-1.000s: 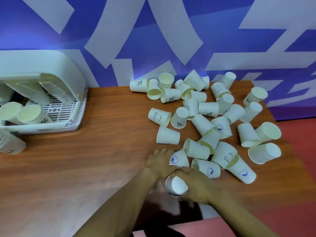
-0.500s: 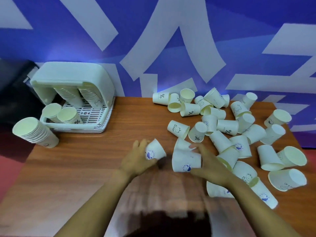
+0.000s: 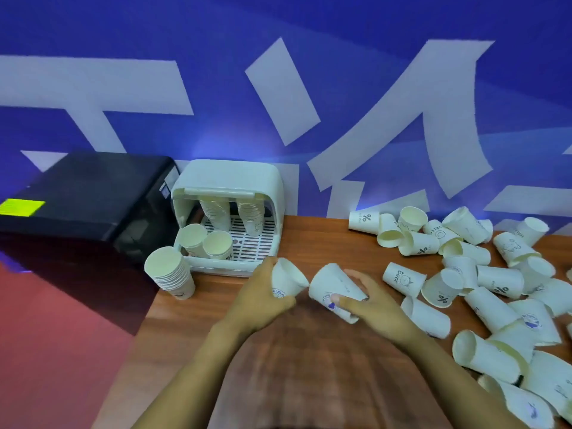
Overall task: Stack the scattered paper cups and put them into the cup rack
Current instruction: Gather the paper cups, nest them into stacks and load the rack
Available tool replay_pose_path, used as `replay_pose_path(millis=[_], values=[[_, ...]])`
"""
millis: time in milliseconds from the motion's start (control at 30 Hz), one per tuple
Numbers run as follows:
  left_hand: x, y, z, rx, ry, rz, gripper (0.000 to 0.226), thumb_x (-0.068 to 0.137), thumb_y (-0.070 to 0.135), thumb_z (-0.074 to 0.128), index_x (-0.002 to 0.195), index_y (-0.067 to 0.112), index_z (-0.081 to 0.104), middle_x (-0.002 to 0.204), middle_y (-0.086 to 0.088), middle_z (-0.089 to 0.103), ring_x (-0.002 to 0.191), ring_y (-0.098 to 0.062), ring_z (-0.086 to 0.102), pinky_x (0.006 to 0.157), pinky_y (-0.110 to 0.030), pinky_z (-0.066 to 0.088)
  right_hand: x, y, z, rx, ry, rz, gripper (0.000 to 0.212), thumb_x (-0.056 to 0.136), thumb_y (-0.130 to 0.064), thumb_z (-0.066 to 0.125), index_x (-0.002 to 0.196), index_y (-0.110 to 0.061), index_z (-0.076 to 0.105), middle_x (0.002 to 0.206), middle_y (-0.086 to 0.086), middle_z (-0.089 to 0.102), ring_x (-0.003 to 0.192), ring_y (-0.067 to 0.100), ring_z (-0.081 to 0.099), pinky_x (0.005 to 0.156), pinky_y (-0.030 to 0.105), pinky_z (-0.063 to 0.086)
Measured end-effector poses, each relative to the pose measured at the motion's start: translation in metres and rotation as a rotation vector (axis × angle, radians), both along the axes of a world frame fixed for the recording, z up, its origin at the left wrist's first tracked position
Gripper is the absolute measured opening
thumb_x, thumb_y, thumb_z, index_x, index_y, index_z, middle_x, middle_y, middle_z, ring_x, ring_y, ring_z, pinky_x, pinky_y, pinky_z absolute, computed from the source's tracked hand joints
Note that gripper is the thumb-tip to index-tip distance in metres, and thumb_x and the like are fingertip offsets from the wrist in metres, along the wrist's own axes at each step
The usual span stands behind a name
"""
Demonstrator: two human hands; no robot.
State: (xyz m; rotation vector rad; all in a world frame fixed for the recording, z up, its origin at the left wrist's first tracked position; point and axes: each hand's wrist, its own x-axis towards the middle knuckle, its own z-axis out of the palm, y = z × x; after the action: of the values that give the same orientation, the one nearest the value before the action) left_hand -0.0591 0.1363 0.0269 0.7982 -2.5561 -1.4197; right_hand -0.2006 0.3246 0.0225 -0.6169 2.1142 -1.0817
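Cup rack [image 3: 227, 181] at far left of bench [image 3: 192, 323], four cup stacks inside; another stack of cups [image 3: 171, 272] stands just outside its near-left corner. Black box [image 3: 83, 193] left of rack. Loose cups [image 3: 483, 274] strewn across right side. Left hand [image 3: 260, 300] wrapped around one cup [image 3: 288, 278]; right hand [image 3: 376, 305] curled on a second cup [image 3: 335, 289], rims nearly touching mid-bench.

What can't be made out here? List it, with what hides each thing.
Head view only:
- How many cups the right hand grips in its cup: nesting hidden inside.
- Full print on the left hand's cup: fingers cover it.
- Rack stack counts: hood hides their tops.
- Far-right cups: cut off by the frame edge.
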Motion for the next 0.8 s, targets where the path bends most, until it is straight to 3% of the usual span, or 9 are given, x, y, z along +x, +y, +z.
replay_pose_path(millis=[133,233,333,433,533,600,667,733,800], values=[[0.029,-0.049,0.002,0.015,-0.001,0.028,0.065,0.067,0.029,0.068,0.120,0.033,0.032,0.111,0.009,0.057,0.099,-0.013,0.058,0.082,-0.032,0.051,0.030,-0.049,0.004,-0.026,-0.069,-0.066,0.054,0.086,-0.047,0.061,0.135,-0.040,0.039,0.127,-0.007,0.055,0.100,0.007,0.060,0.073,0.016,0.044],[0.046,-0.082,0.001,0.011,0.005,0.034,0.077,0.072,0.024,0.071,0.132,0.037,0.024,0.120,0.008,0.052,0.104,-0.014,0.054,0.081,-0.025,0.044,0.047,-0.082,0.007,-0.035,-0.052,-0.115,0.052,0.087,-0.039,0.062,0.134,-0.037,0.039,0.122,-0.004,0.058,0.093,0.009,0.063,0.063,0.012,0.046],[0.060,-0.110,0.000,0.001,0.036,0.048,0.088,0.072,0.034,0.076,0.139,0.035,0.020,0.125,0.010,0.047,0.111,-0.013,0.050,0.088,-0.025,0.041,0.062,-0.114,0.007,-0.040,-0.020,-0.148,0.053,0.085,-0.034,0.065,0.132,-0.036,0.040,0.115,-0.002,0.059,0.094,0.013,0.063,0.060,0.015,0.048],[0.074,-0.133,0.001,-0.005,0.051,0.089,0.080,0.072,0.042,0.076,0.136,0.036,0.027,0.113,0.015,0.047,0.111,-0.012,0.042,0.089,-0.027,0.039,0.074,-0.141,0.005,-0.049,0.011,-0.180,0.060,0.081,-0.027,0.070,0.131,-0.038,0.039,0.114,-0.001,0.058,0.094,0.010,0.061,0.057,0.015,0.047],[0.082,-0.155,0.002,-0.061,0.000,0.108,0.075,0.064,0.056,0.069,0.128,0.045,0.032,0.111,0.010,0.047,0.114,-0.020,0.038,0.097,-0.039,0.042,0.083,-0.162,0.004,-0.046,0.058,-0.185,0.070,0.078,-0.018,0.072,0.134,-0.036,0.035,0.104,-0.008,0.060,0.089,0.004,0.061,0.060,0.013,0.045],[0.084,-0.170,0.007,-0.126,0.001,0.098,0.071,0.066,0.052,0.070,0.127,0.042,0.036,0.115,0.011,0.046,0.115,-0.019,0.038,0.099,-0.041,0.041,0.089,-0.173,0.006,-0.038,0.096,-0.171,0.074,0.075,-0.014,0.073,0.130,-0.040,0.031,0.101,-0.018,0.057,0.088,-0.001,0.059,0.061,0.008,0.045],[0.082,-0.185,0.015,-0.135,0.046,0.092,0.066,0.070,0.044,0.072,0.127,0.039,0.038,0.120,0.011,0.045,0.113,-0.016,0.044,0.096,-0.038,0.043,0.095,-0.183,0.007,-0.027,0.138,-0.148,0.083,0.066,-0.018,0.076,0.130,-0.042,0.029,0.112,-0.017,0.055,0.099,0.003,0.058,0.075,0.014,0.050],[0.077,-0.199,0.025,-0.128,0.077,0.096,0.068,0.070,0.039,0.073,0.128,0.037,0.036,0.122,0.011,0.042,0.106,-0.014,0.049,0.091,-0.037,0.046,0.095,-0.190,0.006,0.003,0.184,-0.128,0.093,0.055,-0.028,0.075,0.136,-0.040,0.031,0.126,-0.010,0.050,0.112,0.010,0.054,0.090,0.028,0.050],[0.071,-0.214,0.033,-0.170,0.068,0.109,0.071,0.069,0.037,0.074,0.129,0.035,0.036,0.122,0.009,0.043,0.105,-0.016,0.051,0.089,-0.039,0.048,0.091,-0.198,0.010,0.048,0.230,-0.088,0.089,0.060,-0.025,0.075,0.138,-0.037,0.034,0.127,-0.006,0.045,0.116,0.012,0.048,0.092,0.027,0.044]])
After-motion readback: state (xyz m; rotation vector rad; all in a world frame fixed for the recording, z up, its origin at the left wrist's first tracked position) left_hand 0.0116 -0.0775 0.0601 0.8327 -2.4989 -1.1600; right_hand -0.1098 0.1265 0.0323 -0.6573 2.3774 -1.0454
